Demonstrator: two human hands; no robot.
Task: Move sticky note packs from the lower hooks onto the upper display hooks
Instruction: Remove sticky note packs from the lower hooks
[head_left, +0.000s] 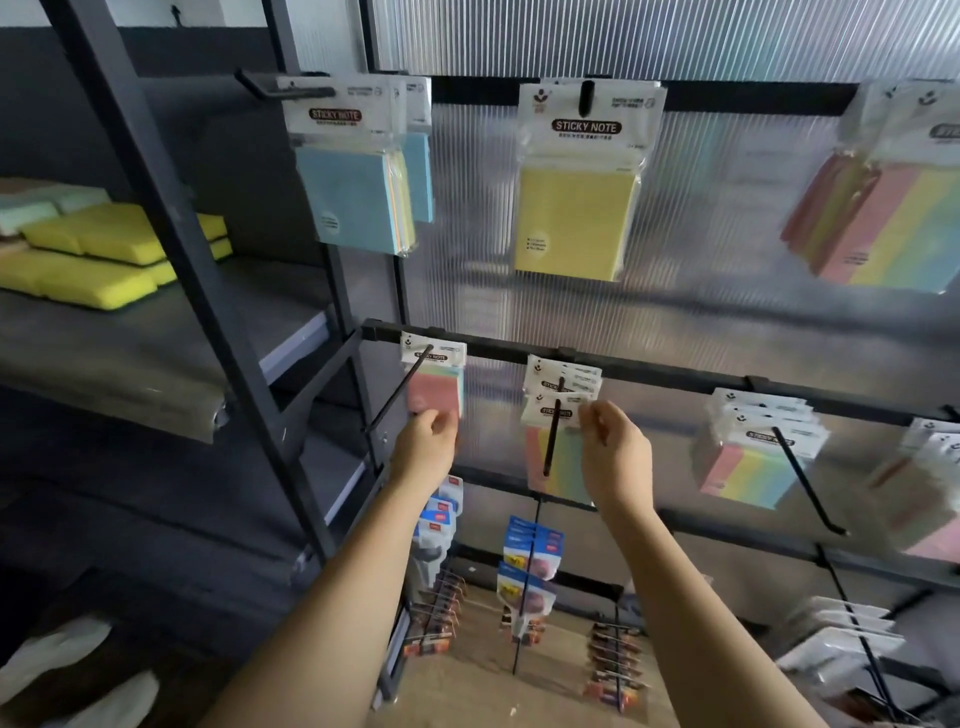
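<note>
While left hand seemingly pinches pink pack, right hand pinches striped pack.

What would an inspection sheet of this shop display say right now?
Surface: ribbed translucent back panel with black rails carrying hooks.
Job's things: pink-fronted sticky note pack and striped pastel pack on lower hooks; blue pack and yellow pack on upper hooks.
Clutter: yellow sponges on the side shelf; small blue carded goods below.
Hands: left hand holds the pink-fronted pack's bottom; right hand pinches the striped pack's header with its fingers.
Cables: nothing seen.
Surroundings: dark metal shelving.
</note>
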